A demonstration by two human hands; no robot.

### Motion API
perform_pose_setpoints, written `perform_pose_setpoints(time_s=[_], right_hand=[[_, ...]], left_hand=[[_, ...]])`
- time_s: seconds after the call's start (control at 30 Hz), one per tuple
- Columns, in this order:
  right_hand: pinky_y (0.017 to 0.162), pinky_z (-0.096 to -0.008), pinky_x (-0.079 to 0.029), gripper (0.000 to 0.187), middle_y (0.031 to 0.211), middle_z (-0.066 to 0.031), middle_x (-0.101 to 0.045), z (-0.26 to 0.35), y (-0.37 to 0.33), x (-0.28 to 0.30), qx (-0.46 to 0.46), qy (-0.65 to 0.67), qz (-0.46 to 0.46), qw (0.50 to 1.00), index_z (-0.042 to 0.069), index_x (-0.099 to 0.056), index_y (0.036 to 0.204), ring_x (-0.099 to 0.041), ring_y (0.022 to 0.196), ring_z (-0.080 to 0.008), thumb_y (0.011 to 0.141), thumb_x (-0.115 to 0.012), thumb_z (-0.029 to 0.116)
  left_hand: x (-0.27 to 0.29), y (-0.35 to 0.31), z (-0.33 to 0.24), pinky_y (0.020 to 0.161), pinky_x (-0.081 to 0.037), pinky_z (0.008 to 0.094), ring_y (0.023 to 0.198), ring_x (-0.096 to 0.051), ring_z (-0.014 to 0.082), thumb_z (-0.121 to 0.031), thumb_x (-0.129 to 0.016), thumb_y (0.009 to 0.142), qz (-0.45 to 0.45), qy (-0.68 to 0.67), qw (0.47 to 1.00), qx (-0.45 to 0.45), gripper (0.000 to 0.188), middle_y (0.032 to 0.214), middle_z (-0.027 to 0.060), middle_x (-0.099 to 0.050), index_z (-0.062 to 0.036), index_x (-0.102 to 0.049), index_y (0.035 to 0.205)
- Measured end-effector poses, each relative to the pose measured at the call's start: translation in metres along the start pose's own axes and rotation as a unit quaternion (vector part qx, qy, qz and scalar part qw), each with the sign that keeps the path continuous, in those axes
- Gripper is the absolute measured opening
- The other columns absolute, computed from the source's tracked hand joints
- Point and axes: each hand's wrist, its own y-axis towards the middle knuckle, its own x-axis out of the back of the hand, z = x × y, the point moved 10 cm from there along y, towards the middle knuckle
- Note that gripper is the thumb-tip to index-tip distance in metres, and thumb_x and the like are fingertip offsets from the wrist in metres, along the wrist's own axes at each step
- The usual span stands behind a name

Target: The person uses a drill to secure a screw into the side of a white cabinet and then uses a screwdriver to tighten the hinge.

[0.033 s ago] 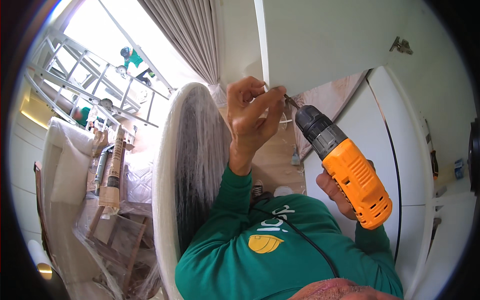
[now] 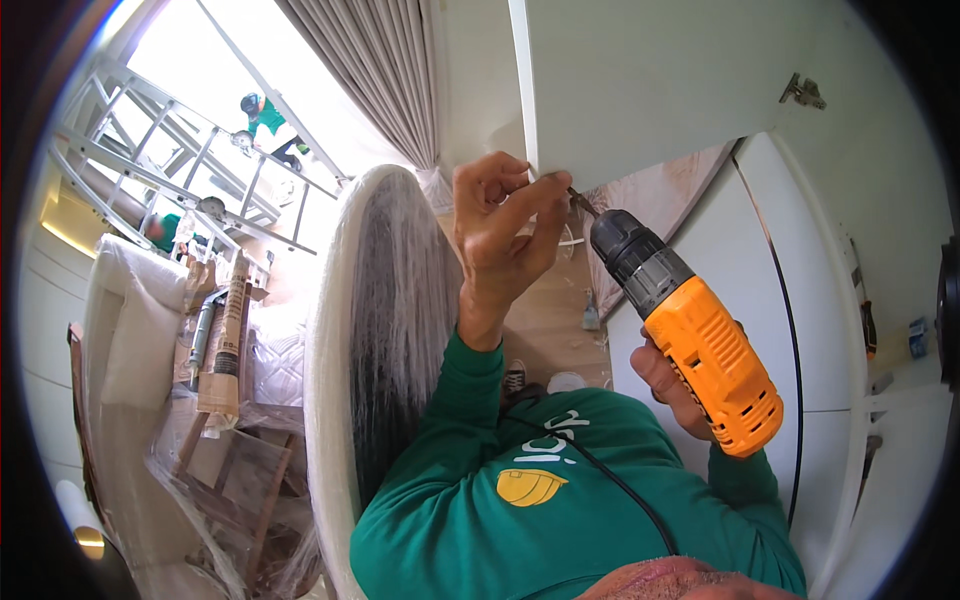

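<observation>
Holds orange drill (image 2: 712, 365) in R hand (image 2: 675, 388), wrapped round its back part, w/ black nose aimed up & a bit to the L. Can't see all of R hand b/c of drill. Has L hand (image 2: 508, 225) up by the drill's front, w/ thumb & finger drawn in close at tip of thin bit (image 2: 583, 203). Can't tell if pinching the bit, a tiny thing, or just resting there. Has tip & L hand right by low L corner of big white board (image 2: 660, 80). See metal hinge (image 2: 804, 93) up high, near R side of board.

Wears green top (image 2: 440, 500) w/ yellow pic on chest. On R, see white cabinet (image 2: 720, 240) & long black cord (image 2: 795, 380). Just L of L arm, see big round-topped thing in clear wrap (image 2: 400, 300); can't tell what kind. Farther L, see wrapped couch (image 2: 130, 340). Way back, see metal frame (image 2: 150, 175), gray curtain (image 2: 365, 70) & person in green (image 2: 268, 118) by bright window.
</observation>
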Motion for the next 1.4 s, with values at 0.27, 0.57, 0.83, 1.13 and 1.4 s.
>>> perform_pose_setpoints(time_s=[0.27,0.57,0.83,1.13,1.4], right_hand=[[0.065,-0.0287,-0.057,0.018,0.080,-0.0052,-0.070,0.000,-0.002,-0.013,-0.041,0.071,-0.054,0.995,-0.001,-0.068,0.101,-0.069,0.068,-0.0184,0.087,-0.078,0.005],[0.066,-0.0283,-0.057,0.013,0.082,-0.0053,-0.072,0.000,0.000,-0.020,-0.020,0.080,-0.071,0.994,-0.001,-0.068,0.101,-0.071,0.071,-0.0168,0.089,-0.073,0.001],[0.066,-0.0290,-0.057,0.013,0.081,-0.0047,-0.073,0.000,-0.002,-0.024,-0.028,0.071,-0.086,0.993,0.000,-0.070,0.096,-0.071,0.070,-0.0161,0.085,-0.076,0.002],[0.065,-0.0279,-0.056,0.017,0.080,-0.0048,-0.072,-0.010,-0.011,-0.032,-0.086,0.102,-0.081,0.988,0.000,-0.069,0.099,-0.070,0.069,-0.0149,0.084,-0.077,0.001],[0.064,-0.0266,-0.056,0.022,0.081,-0.0055,-0.072,-0.006,-0.011,-0.033,-0.087,0.112,-0.079,0.987,-0.001,-0.067,0.103,-0.069,0.071,-0.0122,0.084,-0.078,-0.001]], left_hand=[[-0.002,-0.007,0.010,0.070,-0.052,0.0231,0.080,-0.061,0.0103,0.009,-0.078,0.083,-0.015,-0.050,0.998,0.026,0.041,0.118,0.0126,-0.054,-0.0006,-0.067,0.121],[-0.012,-0.017,0.039,0.081,-0.051,0.0222,0.092,-0.058,0.0078,0.001,-0.077,0.092,-0.011,-0.183,0.958,0.222,0.050,0.119,0.0079,-0.061,0.0017,-0.050,0.134],[-0.014,-0.020,0.044,0.088,-0.053,0.0241,0.098,-0.060,0.0085,-0.002,-0.076,0.096,0.026,-0.208,0.937,0.280,0.041,0.117,0.0057,-0.064,0.0022,-0.055,0.131],[-0.013,-0.015,0.038,0.092,-0.053,0.0260,0.100,-0.061,0.0099,-0.001,-0.073,0.098,0.046,-0.184,0.947,0.261,0.041,0.117,0.0062,-0.064,0.0018,-0.053,0.134],[-0.014,-0.021,0.037,0.091,-0.052,0.0259,0.101,-0.060,0.0097,-0.004,-0.067,0.103,0.053,-0.163,0.959,0.225,0.039,0.118,0.0062,-0.063,0.0012,-0.050,0.137]])
